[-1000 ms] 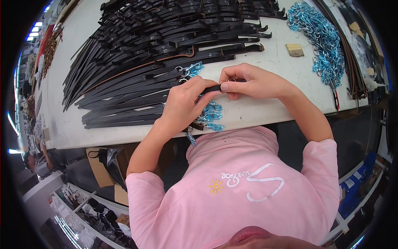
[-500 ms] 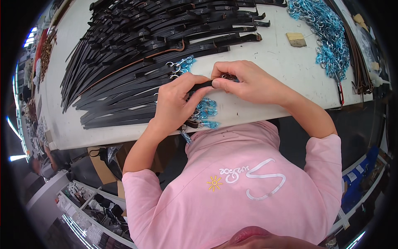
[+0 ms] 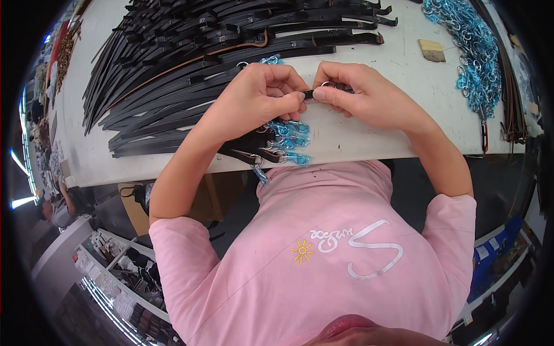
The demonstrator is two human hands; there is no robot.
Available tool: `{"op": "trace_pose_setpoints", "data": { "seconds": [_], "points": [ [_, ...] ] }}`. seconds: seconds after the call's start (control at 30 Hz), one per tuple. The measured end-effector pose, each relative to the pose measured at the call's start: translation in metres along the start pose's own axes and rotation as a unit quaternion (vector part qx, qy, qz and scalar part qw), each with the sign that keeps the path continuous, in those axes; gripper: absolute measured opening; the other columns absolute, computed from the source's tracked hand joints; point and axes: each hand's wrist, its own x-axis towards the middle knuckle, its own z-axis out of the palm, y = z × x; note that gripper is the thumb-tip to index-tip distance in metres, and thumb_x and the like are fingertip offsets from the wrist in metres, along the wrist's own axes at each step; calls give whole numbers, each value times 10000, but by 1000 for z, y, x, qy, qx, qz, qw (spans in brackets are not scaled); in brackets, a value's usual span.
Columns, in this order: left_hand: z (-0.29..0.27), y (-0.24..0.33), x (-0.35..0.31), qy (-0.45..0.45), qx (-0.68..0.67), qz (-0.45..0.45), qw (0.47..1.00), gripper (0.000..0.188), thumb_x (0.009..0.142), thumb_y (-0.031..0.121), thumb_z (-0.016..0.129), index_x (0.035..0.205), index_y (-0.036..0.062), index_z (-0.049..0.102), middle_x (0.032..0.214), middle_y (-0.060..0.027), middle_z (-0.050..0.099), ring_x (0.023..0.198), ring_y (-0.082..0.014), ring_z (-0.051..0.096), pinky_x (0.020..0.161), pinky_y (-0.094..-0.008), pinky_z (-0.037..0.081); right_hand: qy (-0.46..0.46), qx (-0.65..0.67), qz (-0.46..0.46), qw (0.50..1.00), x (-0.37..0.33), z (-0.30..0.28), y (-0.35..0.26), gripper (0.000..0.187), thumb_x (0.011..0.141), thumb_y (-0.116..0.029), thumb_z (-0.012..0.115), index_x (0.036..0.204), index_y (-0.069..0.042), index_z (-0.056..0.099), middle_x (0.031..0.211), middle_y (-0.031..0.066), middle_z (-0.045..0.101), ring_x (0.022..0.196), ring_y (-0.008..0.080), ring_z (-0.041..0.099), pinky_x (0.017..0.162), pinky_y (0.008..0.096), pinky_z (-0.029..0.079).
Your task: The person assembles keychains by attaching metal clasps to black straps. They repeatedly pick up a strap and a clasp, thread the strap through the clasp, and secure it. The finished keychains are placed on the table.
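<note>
Over the near edge of the table [image 3: 369,144], left hand [image 3: 259,95] and right hand [image 3: 366,95] together pinch 1 black strap [image 3: 309,94] beside a metal ring [image 3: 328,84], fingertips close, apparently steadying it.

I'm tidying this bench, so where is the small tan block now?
In the head view, the tan block lies upper right on the white table, just left of the blue-wrapped metal pieces, beyond the right hand.

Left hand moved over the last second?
Yes. The left hand has moved forward, farther from the near edge of the table.
</note>
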Motion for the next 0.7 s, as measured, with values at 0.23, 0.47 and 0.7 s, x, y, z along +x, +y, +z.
{"op": "trace_pose_setpoints", "data": {
  "seconds": [0.23,0.47,0.7],
  "points": [
    [-1,-4,1,8,-28,16,999,191,950,119,627,1036,-44,672,859,-84,716,758,-92,673,736,-238,562,-4,5,31,1000,0,0,-5,184,987,-241,594,952,-60,581,749,-43,524,677,36,482,599,220,437],
    [0,-6,0,7,-17,26,999,191,953,119,616,1040,-41,675,857,-90,715,775,-95,678,734,-234,563,-15,6,49,999,-1,-1,-10,203,998,-268,581,978,-66,593,775,-40,531,722,40,501,637,220,459],
    [1,-10,0,10,-2,51,999,182,937,94,602,1027,-52,662,848,-92,702,772,-111,682,732,-250,572,-23,10,56,998,0,-1,-11,225,1004,-280,576,979,-57,593,780,-34,528,730,46,499,649,226,471]
  ]
}}
